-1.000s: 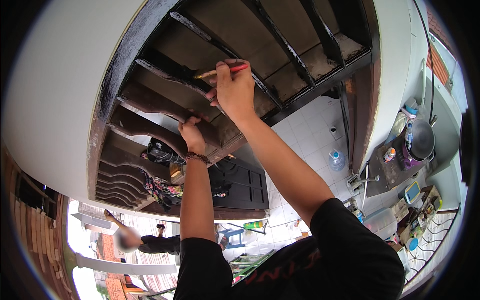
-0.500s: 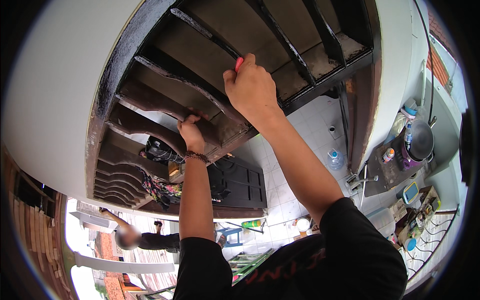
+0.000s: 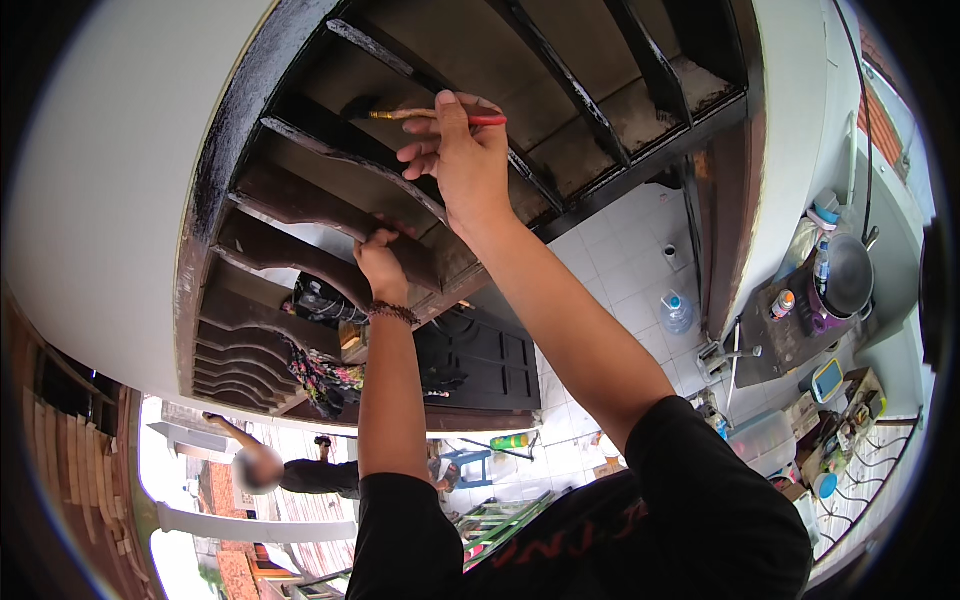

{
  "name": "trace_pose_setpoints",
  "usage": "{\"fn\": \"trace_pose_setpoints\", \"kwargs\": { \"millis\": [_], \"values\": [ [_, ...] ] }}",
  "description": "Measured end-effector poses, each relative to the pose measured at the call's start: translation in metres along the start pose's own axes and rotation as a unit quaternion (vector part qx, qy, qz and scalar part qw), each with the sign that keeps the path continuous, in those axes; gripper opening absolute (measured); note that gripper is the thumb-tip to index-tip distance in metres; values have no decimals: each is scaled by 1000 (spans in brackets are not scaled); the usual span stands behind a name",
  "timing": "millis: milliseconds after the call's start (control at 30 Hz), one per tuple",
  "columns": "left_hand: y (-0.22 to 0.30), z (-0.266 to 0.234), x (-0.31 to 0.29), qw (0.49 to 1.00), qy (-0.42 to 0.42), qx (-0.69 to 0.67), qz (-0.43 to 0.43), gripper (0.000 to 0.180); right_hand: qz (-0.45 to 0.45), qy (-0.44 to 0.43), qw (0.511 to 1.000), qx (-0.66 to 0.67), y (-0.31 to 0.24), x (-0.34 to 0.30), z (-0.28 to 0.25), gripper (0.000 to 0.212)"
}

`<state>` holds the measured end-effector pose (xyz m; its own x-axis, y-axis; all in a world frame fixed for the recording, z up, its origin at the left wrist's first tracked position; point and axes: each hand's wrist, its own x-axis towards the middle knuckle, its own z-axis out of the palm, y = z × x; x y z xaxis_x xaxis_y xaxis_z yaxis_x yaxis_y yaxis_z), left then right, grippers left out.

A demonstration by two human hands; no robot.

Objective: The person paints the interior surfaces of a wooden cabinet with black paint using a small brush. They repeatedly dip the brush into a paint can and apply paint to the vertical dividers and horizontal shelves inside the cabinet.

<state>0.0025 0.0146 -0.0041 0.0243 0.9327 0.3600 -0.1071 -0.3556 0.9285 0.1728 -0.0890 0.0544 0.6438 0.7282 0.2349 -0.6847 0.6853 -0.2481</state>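
Observation:
In my right hand is a slim paintbrush with a red handle end and dark bristles. It lies almost level, its bristles pointing left over the gap between two black-painted slats. A partly coated slat, black with bare pale patches along its edge, runs just below the brush. My left hand is wrapped around the lower end of a brown wooden slat, with some fingers behind it. These wavy slats sit in a curved wooden frame, brown lower down and black with whitish streaks higher up.
Far below, a tiled floor holds a water jug and a blue stool. A green ladder stands beneath me. A wok rests at the right. Patterned cloth hangs under the slats. Another person is at the lower left.
My right hand has turned and moved slightly left, swinging the brush out level so its whole length shows. My left hand keeps its place on the brown slat.

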Motion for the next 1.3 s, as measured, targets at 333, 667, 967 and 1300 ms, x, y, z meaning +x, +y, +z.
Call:
{"fn": "trace_pose_setpoints", "kwargs": {
  "millis": [333, 667, 967, 1300],
  "values": [
    [-3, -3, 2, 999, 8, 37, 28, 34, -38, 45, 998, 17, -4, -19, 25, 36],
    [2, 3, -4, 1000, 12, 8, 9, 28, -29, 70, 994, -80, 4, -25, 17, 35],
    [-31, -38, 26, 977, -3, 156, 148, 30, -30, 76, 994, -78, 12, -29, 42, 30],
    [3, 13, -2, 1000, -7, 2, 24, 32, -44, 32, 996, -70, 6, -16, 30, 29]
  ]
}}
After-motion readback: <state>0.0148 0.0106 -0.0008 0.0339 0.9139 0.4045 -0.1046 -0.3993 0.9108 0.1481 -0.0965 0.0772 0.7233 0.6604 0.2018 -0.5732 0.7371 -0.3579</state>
